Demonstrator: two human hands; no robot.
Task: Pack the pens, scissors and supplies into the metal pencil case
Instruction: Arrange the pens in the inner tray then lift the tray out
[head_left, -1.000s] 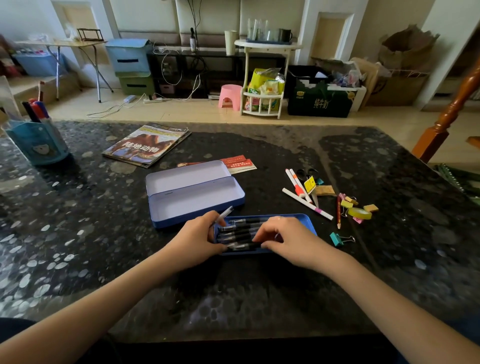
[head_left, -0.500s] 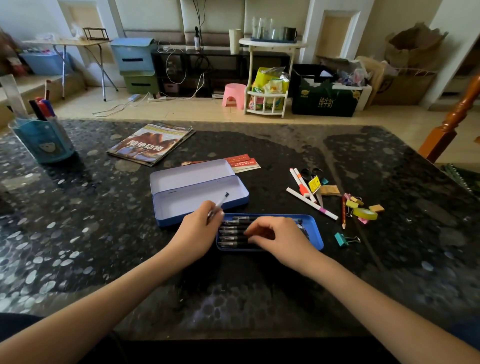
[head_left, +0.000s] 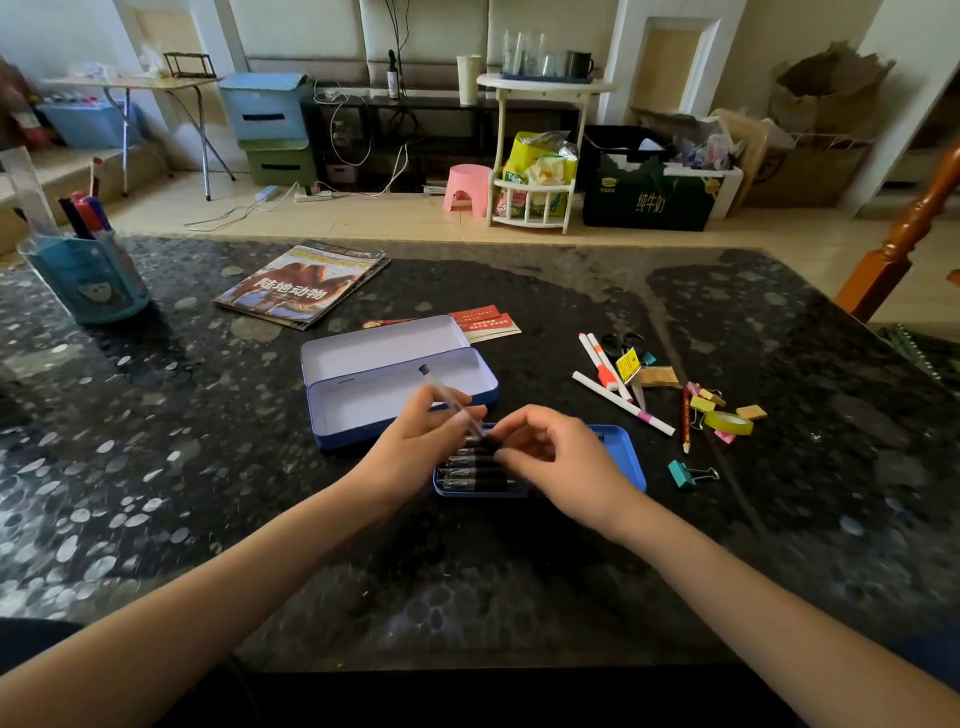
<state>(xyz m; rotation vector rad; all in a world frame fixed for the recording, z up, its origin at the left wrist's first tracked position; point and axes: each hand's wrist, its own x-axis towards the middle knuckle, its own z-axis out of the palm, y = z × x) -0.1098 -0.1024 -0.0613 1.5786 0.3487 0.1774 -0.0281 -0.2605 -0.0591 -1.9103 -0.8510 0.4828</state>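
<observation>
Metal pencil case (head_left: 395, 395): blue, pale lilac inside, lid open flat. Blue tray (head_left: 621, 454): just in front, black pens (head_left: 470, 473) side by side. Clear pen (head_left: 447, 397): tilted above case. White markers (head_left: 621, 408), scissors (head_left: 623, 343), binder clips (head_left: 685, 474), tape roll (head_left: 728, 422): loose, right.

Open pencil case (head_left: 395, 384) sits mid-counter (head_left: 156, 467), w/ tray (head_left: 623, 457) of pens (head_left: 472, 473) just in front. Loose supplies (head_left: 675, 400) lie to the right; magazine (head_left: 301, 286) behind, pen holder (head_left: 88, 275) far left.
</observation>
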